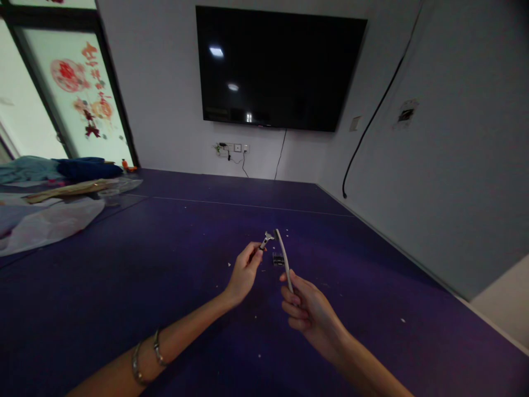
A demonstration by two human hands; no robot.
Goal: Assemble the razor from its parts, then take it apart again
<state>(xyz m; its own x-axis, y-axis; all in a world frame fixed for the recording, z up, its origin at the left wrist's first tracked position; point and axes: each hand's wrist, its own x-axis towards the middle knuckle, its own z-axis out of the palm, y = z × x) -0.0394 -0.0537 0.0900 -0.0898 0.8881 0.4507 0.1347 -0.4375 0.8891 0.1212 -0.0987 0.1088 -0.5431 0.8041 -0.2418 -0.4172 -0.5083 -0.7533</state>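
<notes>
Razor (266, 239): pinched in left hand (243, 272); silvery head.
Toothbrush (284, 252): right hand (305, 304) curled round handle; pale, slim, head beside razor.

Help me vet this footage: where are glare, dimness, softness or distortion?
Head view: white reflections spot the black rectangular television; head view: the frosted white door pane outshines the dim purple surface; head view: the silver razor and slim grey toothbrush look slightly soft; head view: the black door frame leans, perhaps from distortion.
</notes>
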